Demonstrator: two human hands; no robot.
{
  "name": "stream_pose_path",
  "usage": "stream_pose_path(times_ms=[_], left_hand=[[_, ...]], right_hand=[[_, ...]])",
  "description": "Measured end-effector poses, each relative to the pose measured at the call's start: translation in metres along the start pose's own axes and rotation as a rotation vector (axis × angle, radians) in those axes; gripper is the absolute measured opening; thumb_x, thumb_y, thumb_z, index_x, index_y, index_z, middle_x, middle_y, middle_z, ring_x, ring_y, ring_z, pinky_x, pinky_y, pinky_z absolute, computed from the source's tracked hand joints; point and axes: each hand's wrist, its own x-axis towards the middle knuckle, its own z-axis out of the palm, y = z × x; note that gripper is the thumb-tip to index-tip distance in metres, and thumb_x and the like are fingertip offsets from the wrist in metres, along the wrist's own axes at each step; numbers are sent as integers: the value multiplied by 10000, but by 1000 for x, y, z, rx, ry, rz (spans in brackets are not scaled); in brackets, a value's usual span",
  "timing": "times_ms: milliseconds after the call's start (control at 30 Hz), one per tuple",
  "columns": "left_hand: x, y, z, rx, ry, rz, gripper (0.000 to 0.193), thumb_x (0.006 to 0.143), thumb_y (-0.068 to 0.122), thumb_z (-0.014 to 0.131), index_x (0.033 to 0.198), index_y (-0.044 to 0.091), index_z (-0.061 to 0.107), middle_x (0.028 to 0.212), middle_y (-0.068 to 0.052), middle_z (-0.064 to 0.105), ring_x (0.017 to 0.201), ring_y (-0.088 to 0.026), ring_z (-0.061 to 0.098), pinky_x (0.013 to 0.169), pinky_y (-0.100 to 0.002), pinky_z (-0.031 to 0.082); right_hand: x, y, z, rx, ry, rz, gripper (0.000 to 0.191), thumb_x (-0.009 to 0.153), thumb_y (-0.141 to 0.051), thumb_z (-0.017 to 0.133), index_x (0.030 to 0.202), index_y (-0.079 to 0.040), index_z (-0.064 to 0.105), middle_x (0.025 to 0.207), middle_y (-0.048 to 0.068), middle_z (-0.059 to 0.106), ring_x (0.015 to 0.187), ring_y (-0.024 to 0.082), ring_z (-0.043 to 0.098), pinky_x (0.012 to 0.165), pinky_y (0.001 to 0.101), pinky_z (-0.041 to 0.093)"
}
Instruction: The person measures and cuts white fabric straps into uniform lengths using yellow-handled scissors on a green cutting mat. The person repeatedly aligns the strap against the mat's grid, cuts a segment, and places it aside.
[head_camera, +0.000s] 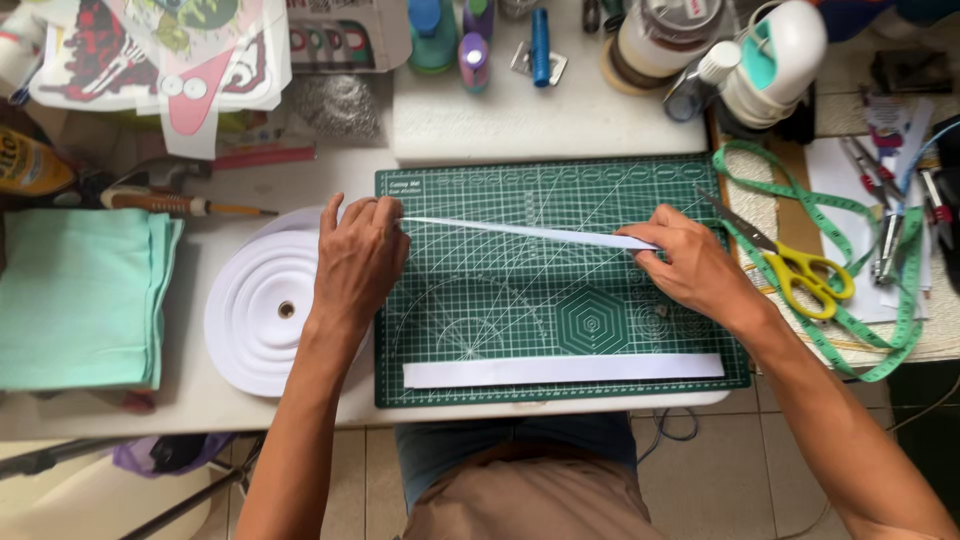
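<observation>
A white ribbon strip (520, 232) is stretched taut above a green cutting mat (520, 190). My left hand (355, 255) pinches its left end at the mat's left edge. My right hand (690, 262) pinches its right end near the mat's right side. The strip runs off a large white ribbon roll (262, 315) lying flat to the left of the mat, partly under my left hand. A second, cut white strip (562, 370) lies flat along the mat's near edge.
Yellow-handled scissors (790, 262) and a green measuring tape (880, 250) lie right of the mat. Folded mint-green fabric (80, 295) sits at the left. A soldering-type tool (180, 204), bottles, pliers (890, 235) and paper clutter fill the back of the table.
</observation>
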Motion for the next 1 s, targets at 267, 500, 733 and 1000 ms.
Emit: stream_pose_path(times_ms=[267,500,733,1000], left_hand=[[33,-8,13,-118,-102,-65,140,985,83,569,1093,18,629,937,-152,687,857,-295,685,1027,-524,455],[26,-39,33,-267,-247,-306,229,1137,131,419,1046,1,583,940,-214,625,812,-384,638,764,-497,507],[31,-51,41,-380,21,-177,224,1049,198,557,1001,-15,611,966,-240,668,895,-455,639,789,-527,492],[37,-58,41,-447,-102,-340,278,1007,229,577,989,-22,693,879,-253,696,814,-441,687,751,-499,520]], right_hand=[[29,43,-8,416,46,-26,401,958,-161,520,1310,-65,686,1216,149,719,1130,284,673,981,423,498],[48,45,11,-2,369,57,378,905,-137,788,1235,6,674,1076,217,712,949,374,712,858,443,555],[41,28,8,-273,465,74,454,901,-125,776,1300,54,653,1246,243,647,1088,393,659,924,443,556],[15,16,36,-347,338,-20,509,972,-267,693,1323,94,618,1404,228,603,1259,364,597,1043,452,501]])
